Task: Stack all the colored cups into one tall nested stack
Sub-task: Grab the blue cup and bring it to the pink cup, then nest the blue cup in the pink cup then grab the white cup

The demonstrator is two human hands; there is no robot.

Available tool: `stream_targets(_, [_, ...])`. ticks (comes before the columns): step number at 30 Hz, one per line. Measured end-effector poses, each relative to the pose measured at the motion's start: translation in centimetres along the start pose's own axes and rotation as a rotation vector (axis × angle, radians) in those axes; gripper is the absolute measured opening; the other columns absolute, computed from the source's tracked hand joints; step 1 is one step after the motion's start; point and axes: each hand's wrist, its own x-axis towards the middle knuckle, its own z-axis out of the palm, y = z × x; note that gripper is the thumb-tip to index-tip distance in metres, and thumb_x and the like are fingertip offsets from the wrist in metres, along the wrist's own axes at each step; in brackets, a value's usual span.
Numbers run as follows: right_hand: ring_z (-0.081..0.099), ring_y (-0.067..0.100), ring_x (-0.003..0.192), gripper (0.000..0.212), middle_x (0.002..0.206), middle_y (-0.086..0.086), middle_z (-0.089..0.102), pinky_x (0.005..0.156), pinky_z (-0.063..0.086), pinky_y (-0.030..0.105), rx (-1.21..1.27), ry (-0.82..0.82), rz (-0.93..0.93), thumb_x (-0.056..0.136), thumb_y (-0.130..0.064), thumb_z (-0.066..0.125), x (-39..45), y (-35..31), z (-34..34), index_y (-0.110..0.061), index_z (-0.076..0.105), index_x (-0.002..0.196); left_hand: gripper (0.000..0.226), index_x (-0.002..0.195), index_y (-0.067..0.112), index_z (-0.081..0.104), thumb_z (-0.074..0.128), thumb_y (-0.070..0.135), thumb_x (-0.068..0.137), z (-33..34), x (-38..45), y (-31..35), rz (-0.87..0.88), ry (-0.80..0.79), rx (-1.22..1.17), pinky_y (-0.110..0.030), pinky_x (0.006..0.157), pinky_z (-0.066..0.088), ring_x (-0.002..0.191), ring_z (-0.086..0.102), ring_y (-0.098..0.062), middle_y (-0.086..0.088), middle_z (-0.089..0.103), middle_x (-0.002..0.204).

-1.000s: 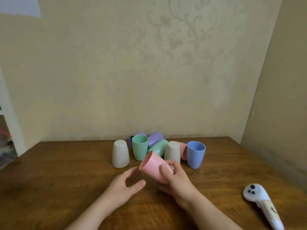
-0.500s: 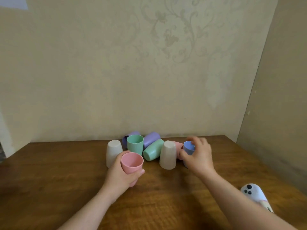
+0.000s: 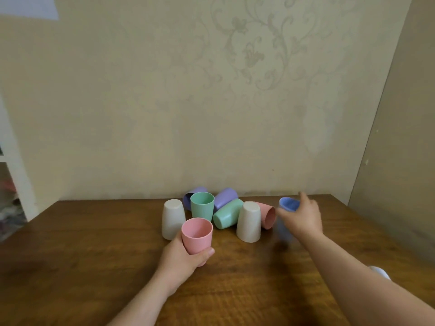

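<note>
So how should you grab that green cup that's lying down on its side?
Probably around its middle, coming down from above. The lying green cup rests tilted on the table, its closed bottom toward the camera and its mouth hidden at the back. A beige cup stands close on one side and the upright green cup on the other, so the top is the open way in.

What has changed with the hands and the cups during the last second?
The pink cup passed from the right hand to the left hand, now upright. The right hand reached out, took the blue cup and is lifting it, tilted. The other cups stayed as they were.
</note>
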Motion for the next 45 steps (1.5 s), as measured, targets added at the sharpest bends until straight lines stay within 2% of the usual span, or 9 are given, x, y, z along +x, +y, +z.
stream_targets(3, [0.054, 0.030, 0.139, 0.099, 0.156, 0.000, 0.049, 0.107, 0.054, 0.054, 0.259, 0.189, -0.089, 0.081, -0.044, 0.084, -1.1, -3.7, -1.6, -0.039, 0.030, 0.163, 0.057, 0.124, 0.034, 0.059, 0.097, 0.028, 0.082, 0.1, 0.0, 0.0, 0.012, 0.003, 0.032, -0.013, 0.058, 0.057, 0.084, 0.075, -0.007, 0.009, 0.075, 0.107])
stream_targets(7, [0.066, 0.019, 0.118, 0.102, 0.134, -0.005, 0.058, 0.097, 0.060, 0.041, 0.687, -0.133, -0.269, 0.083, -0.032, 0.090, -4.7, -10.2, -0.8, -0.044, 0.028, 0.163, 0.064, 0.127, 0.038, 0.057, 0.099, 0.035, 0.078, 0.2, 0.1, -0.2, 0.026, 0.010, 0.041, -0.018, 0.067, 0.061, 0.094, 0.075, -0.009, 0.014, 0.073, 0.111])
stream_targets(14, [0.056, 0.014, 0.133, 0.117, 0.142, -0.007, 0.057, 0.108, 0.049, 0.028, 0.370, -0.549, -0.474, 0.078, -0.035, 0.095, -10.3, -11.4, 6.9, -0.044, 0.021, 0.167, 0.064, 0.121, 0.043, 0.068, 0.099, 0.039, 0.066, -0.1, 0.3, -1.3, 0.015, -0.032, 0.060, -0.043, 0.091, 0.068, 0.098, 0.080, -0.007, 0.015, 0.084, 0.105])
stream_targets(23, [0.065, 0.007, 0.128, 0.116, 0.140, -0.019, 0.064, 0.112, 0.055, 0.040, 0.495, -0.509, -0.350, 0.064, -0.051, 0.094, -11.0, -7.0, 10.1, -0.048, 0.032, 0.162, 0.075, 0.134, 0.047, 0.057, 0.097, 0.042, 0.071, 0.1, 0.7, -1.4, 0.043, -0.093, 0.105, -0.039, 0.100, 0.064, 0.115, 0.074, -0.009, 0.020, 0.077, 0.124])
stream_targets(31, [0.069, 0.005, 0.124, 0.118, 0.134, -0.018, 0.071, 0.107, 0.058, 0.037, 0.500, -0.580, -0.388, 0.068, -0.036, 0.096, -11.2, -5.4, 11.0, -0.058, 0.024, 0.158, 0.082, 0.145, 0.045, 0.055, 0.093, 0.040, 0.074, -0.3, 0.5, -1.2, 0.053, -0.156, 0.204, -0.034, 0.105, 0.060, 0.122, 0.072, -0.004, 0.025, 0.074, 0.131])
stream_targets(34, [0.075, 0.008, 0.109, 0.078, 0.117, -0.014, 0.079, 0.100, 0.062, 0.044, 0.444, -0.545, -0.342, 0.066, -0.032, 0.097, -11.0, -3.4, 11.2, -0.044, 0.057, 0.132, 0.086, 0.147, 0.039, 0.056, 0.091, 0.048, 0.070, -1.7, 1.0, -0.1, 0.133, -0.353, 0.512, -0.031, 0.107, 0.056, 0.123, 0.069, -0.003, 0.023, 0.071, 0.136])
stream_targets(37, [0.076, 0.005, 0.095, 0.057, 0.103, -0.011, 0.080, 0.085, 0.063, 0.030, 0.452, -0.465, -0.266, 0.071, -0.027, 0.098, -10.1, -2.3, 10.6, -0.033, 0.064, 0.116, 0.032, 0.121, 0.032, 0.074, 0.074, 0.027, 0.089, -4.8, 2.6, 3.4, 0.316, -0.501, 0.971, -0.031, 0.093, 0.056, 0.110, 0.073, -0.016, 0.009, 0.078, 0.117])
stream_targets(41, [0.072, 0.005, 0.083, 0.055, 0.098, -0.015, 0.075, 0.072, 0.060, 0.018, 0.464, -0.396, -0.236, 0.076, -0.028, 0.095, -10.9, -2.1, 10.4, -0.037, 0.058, 0.116, 0.039, 0.098, 0.026, 0.079, 0.083, 0.004, 0.066, -7.8, 6.7, 6.5, 0.834, -0.076, 1.435, -0.044, 0.074, 0.064, 0.095, 0.070, -0.035, -0.005, 0.069, 0.101])
stream_targets(45, [0.066, -0.004, 0.110, 0.082, 0.121, -0.030, 0.067, 0.094, 0.055, 0.026, 0.405, -0.323, -0.284, 0.068, -0.045, 0.093, -12.3, -1.3, 11.7, -0.046, 0.047, 0.136, 0.054, 0.119, 0.030, 0.076, 0.093, 0.014, 0.071, -7.0, 8.5, 5.6, 0.769, -0.127, 1.750, -0.049, 0.096, 0.058, 0.119, 0.064, -0.044, -0.018, 0.063, 0.135])
